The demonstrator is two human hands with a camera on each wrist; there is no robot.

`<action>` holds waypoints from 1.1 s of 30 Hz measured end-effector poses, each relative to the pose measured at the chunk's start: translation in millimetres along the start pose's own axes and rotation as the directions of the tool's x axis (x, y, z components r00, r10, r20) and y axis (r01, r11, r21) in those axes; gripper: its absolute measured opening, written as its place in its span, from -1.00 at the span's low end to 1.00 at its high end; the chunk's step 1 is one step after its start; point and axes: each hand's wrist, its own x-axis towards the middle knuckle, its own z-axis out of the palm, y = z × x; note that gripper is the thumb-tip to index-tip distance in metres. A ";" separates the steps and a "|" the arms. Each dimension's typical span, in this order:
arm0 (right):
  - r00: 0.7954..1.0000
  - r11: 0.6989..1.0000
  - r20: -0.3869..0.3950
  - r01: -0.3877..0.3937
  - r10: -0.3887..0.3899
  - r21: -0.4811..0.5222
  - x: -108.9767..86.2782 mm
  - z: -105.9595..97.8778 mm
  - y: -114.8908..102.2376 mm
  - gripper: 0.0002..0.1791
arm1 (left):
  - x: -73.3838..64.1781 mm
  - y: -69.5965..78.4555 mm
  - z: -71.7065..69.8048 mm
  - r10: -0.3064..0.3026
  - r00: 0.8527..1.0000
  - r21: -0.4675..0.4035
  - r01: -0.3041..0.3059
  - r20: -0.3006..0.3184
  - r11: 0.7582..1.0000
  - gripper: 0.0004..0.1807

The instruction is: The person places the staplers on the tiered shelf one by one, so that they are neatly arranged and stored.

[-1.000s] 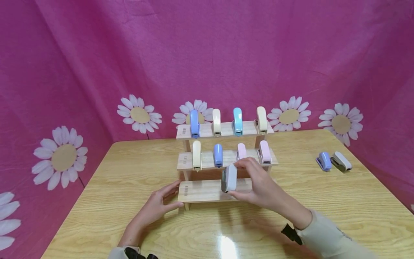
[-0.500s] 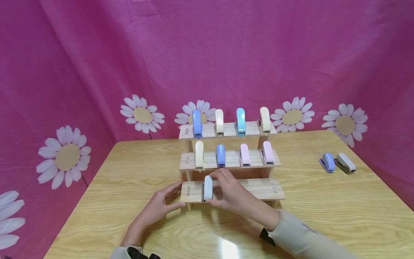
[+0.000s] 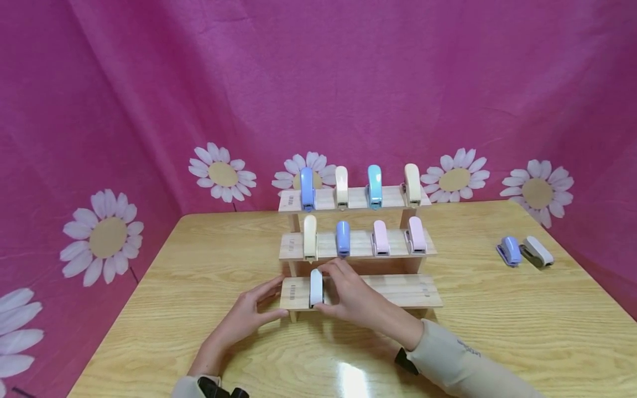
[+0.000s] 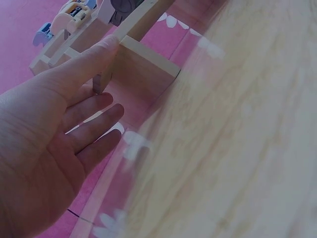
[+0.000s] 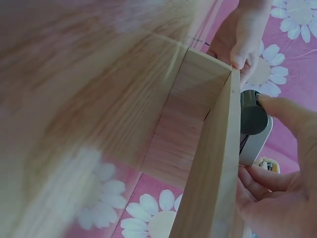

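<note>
In the head view a white stapler (image 3: 316, 288) with a dark grey base stands on the bottom tier, near the left end of the wooden three-tier display stand (image 3: 398, 290). My right hand (image 3: 358, 298) pinches it from the right, thumb at its front and fingers at its far end. The right wrist view shows the thumb on the stapler's dark grey end (image 5: 253, 115). My left hand (image 3: 244, 318) holds the bottom tier's left end, thumb at the front corner and index finger towards the back. In the left wrist view its other fingers (image 4: 99, 124) extend loosely.
Staplers line the upper tiers, including a light blue one (image 3: 375, 187) on top and a pink one (image 3: 380, 239) in the middle row. A blue stapler (image 3: 510, 251) and another white stapler (image 3: 537, 251) lie at the table's right. A pink flowered cloth (image 3: 318, 83) hangs behind.
My right hand has carried the white stapler left and down onto the bottom tier, then shifted slightly further. My left hand has stayed at the stand's end. The view has shifted a little.
</note>
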 end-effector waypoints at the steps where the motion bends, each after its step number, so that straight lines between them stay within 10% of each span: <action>1: 1.000 1.000 0.004 0.000 0.000 0.002 0.3 0.4 0.5 -0.27 | -0.1 0.2 -0.1 0.000 1.000 0.002 0.000 -0.001 1.000 -0.12; 14: 0.989 0.991 -0.066 0.134 -0.134 -0.003 -7.3 -25.2 -5.2 -0.18 | 0.3 0.2 -0.2 -0.011 1.000 0.018 0.011 -0.004 1.000 -0.12; 19: 0.923 0.946 -0.213 0.323 -0.320 -0.020 -10.2 -60.5 5.3 -0.22 | -0.3 0.1 -0.6 -0.005 1.000 0.029 0.005 -0.003 1.000 -0.11; 28: 0.831 0.921 -0.411 0.386 -0.373 -0.055 -32.6 -124.3 57.6 -0.19 | -0.7 1.5 -1.2 -0.013 1.000 0.032 0.013 -0.001 0.999 -0.10; 33: 0.839 0.952 -0.453 0.294 -0.302 -0.091 -58.5 -152.8 100.7 -0.15 | -0.5 0.9 -0.7 0.001 1.000 0.038 0.000 -0.004 0.999 -0.10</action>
